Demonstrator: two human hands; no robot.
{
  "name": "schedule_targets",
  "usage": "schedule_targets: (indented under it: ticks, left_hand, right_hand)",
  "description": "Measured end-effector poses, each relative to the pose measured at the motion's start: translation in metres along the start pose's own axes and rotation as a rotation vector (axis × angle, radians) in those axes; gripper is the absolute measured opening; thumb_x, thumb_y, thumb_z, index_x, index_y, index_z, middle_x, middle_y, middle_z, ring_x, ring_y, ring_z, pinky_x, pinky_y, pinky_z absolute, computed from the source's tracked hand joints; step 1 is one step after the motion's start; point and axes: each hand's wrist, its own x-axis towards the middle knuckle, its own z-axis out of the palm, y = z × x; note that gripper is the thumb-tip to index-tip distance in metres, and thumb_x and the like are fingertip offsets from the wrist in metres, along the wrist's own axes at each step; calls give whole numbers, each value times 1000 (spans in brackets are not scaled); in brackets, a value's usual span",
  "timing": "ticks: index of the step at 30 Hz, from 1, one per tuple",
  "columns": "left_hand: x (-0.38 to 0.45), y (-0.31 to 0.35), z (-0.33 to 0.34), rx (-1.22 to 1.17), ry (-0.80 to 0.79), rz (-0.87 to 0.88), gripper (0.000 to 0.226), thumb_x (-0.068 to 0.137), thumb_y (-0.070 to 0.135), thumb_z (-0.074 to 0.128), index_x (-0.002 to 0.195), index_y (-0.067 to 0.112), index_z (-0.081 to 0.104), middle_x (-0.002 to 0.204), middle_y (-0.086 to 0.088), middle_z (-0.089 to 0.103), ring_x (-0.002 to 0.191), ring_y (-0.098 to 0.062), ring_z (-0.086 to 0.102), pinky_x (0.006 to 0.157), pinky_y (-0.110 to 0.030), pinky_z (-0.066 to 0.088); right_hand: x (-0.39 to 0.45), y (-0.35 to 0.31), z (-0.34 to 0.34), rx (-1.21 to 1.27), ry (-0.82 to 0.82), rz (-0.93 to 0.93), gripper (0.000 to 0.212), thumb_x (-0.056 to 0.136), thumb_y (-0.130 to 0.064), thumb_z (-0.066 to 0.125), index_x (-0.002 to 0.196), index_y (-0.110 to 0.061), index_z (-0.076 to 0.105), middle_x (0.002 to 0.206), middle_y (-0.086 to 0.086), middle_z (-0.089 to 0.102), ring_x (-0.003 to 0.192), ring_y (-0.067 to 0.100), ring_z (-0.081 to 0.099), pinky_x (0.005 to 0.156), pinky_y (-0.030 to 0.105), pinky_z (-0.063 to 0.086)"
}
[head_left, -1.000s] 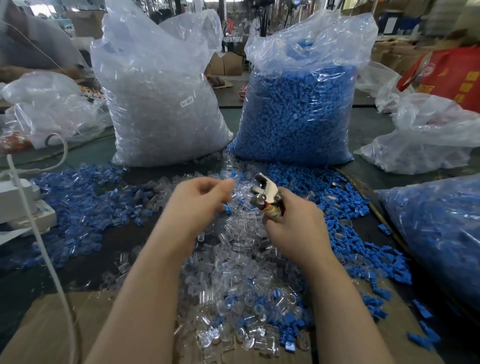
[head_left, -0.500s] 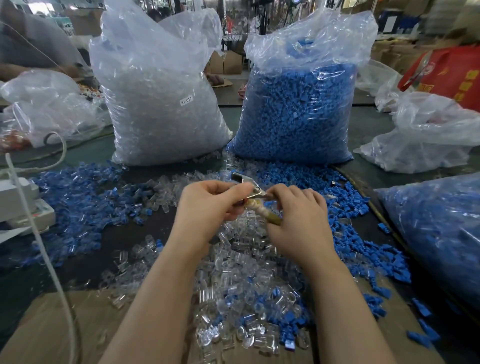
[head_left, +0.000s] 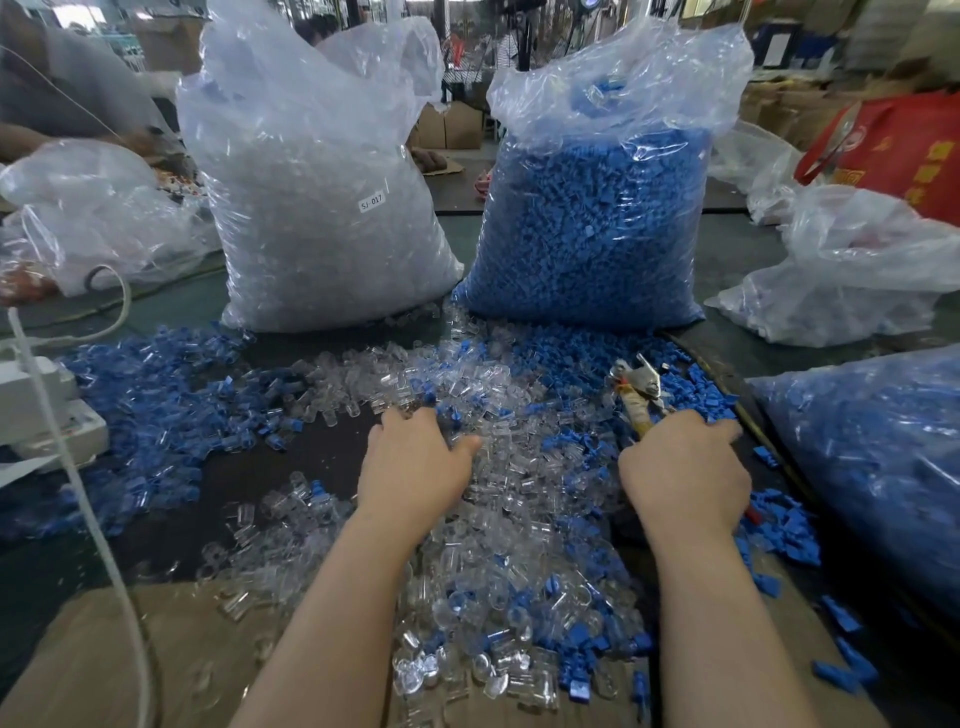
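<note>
Worker: What just changed?

Helper: A moment ago your two hands were close together in the middle, both on the metal tool (head_left: 638, 382). Now you have pulled them apart.

Worker: Where is the tool now?

Helper: It is in your right hand (head_left: 685, 483). You grip its yellow handle in your palm. Its shiny head sticks out past your knuckles, over the blue pieces (head_left: 714, 402). The fingertips of that hand reach out to those blue pieces too.

Worker: And my other hand?

Helper: Your left hand (head_left: 415, 467) has gone down on the heap of clear pieces (head_left: 519, 545) in the middle. Its fingers are bent into the heap and the tips are hidden, so I cannot tell if you have caught one yet.

Worker: So what does that mean?

Helper: I think you are done with the last one and are fetching the next pair, one clear and one blue.
</note>
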Motion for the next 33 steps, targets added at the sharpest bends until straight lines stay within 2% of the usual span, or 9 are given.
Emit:
schedule_targets:
  ticks: [3,6,10,13,17,22,26,29,33]
  left_hand:
    - [-1,2,0,-121,-61,38,68,90,56,58,145,21,40,143,-11,37,114,-23,54,96,-36,45]
    - [-1,4,1,-186,-75,95,71,87,53,64,147,25,38,143,-5,38,79,3,48,79,-26,41]
    - [-1,4,2,-201,-60,144,66,85,51,68,143,31,44,134,-1,48,93,-9,48,84,-25,40]
    - [0,3,3,-208,-40,180,60,85,48,70,139,33,49,128,1,53,92,-7,48,81,-24,39]
    - [1,1,4,-224,-11,183,55,85,46,70,135,32,53,128,1,57,94,-8,51,81,-23,40]
    - [2,-1,5,-253,15,174,53,84,46,72,133,30,57,125,3,60,81,1,54,68,-16,41]
    - [3,-1,6,-241,28,167,54,84,46,72,133,27,58,128,3,61,91,-6,54,81,-22,43]
    - [4,-1,8,-238,35,169,54,84,46,72,132,27,58,127,3,61,93,-5,52,81,-22,41]
    - [5,0,9,-235,48,168,54,84,46,73,132,25,59,127,4,62,91,-5,52,80,-21,40]
  right_hand:
    - [0,-4,2,-10,-19,-83,26,92,-25,59,110,-8,54,118,16,53,59,22,40,64,34,39]
    - [-2,-11,2,7,-64,-177,15,91,-25,58,95,-14,48,99,9,57,58,19,38,61,32,36]
    - [-3,-17,6,108,-143,-320,16,86,-23,58,79,-19,44,76,1,50,65,23,45,60,32,35]
    - [-5,-21,8,229,-182,-379,7,83,-21,56,80,-19,50,76,2,57,71,26,53,59,33,38]
    - [-3,-20,10,327,-77,-327,6,85,-23,58,83,-21,52,79,0,58,69,24,53,56,32,36]
    - [7,-7,6,314,-69,-308,15,87,-30,60,77,-22,53,70,-2,57,61,16,51,48,27,32]
    - [11,-4,6,291,-191,-321,17,82,-34,63,75,-20,58,66,1,60,62,21,57,48,27,35]
    - [12,-2,3,236,-264,-358,19,81,-36,67,76,-19,61,67,2,62,63,21,60,52,29,42]
    - [7,-7,4,137,-271,-450,20,79,-36,68,75,-18,60,66,0,61,62,18,59,50,27,39]
